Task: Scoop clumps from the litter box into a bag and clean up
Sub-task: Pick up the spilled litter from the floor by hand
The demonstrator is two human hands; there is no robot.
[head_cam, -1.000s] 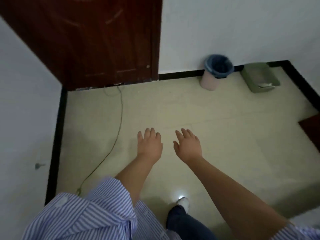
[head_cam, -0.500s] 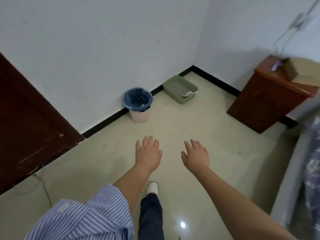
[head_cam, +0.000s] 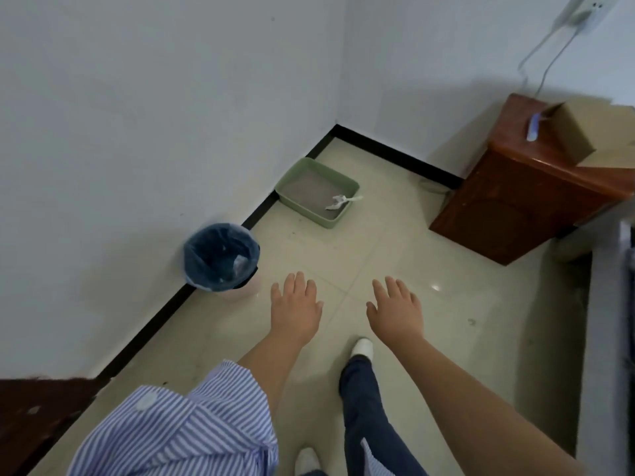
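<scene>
A green litter box (head_cam: pixel 288 176) with grey litter sits on the floor in the far corner against the wall. A white scoop (head_cam: pixel 340 202) lies in its right end, handle over the rim. Nearer, by the wall, stands a pink bin (head_cam: pixel 240 292) lined with a blue bag (head_cam: pixel 220 257). My left hand (head_cam: pixel 296 310) and my right hand (head_cam: pixel 396 309) are stretched out in front of me, palms down, fingers straight, holding nothing. Both hover well short of the litter box; the left is just right of the bin.
A brown wooden cabinet (head_cam: pixel 522 207) stands at the right wall with a cardboard box (head_cam: pixel 570 132) on top. A grey bed edge (head_cam: pixel 604 338) runs along the right. A dark door (head_cam: pixel 31 410) is at lower left. Pale tiled floor (head_cam: pixel 395 242) lies between me and the box.
The view has swung right and forward: the door slid off to the lower left, and the bin and litter box have come closer. Both hands stay open and outstretched.
</scene>
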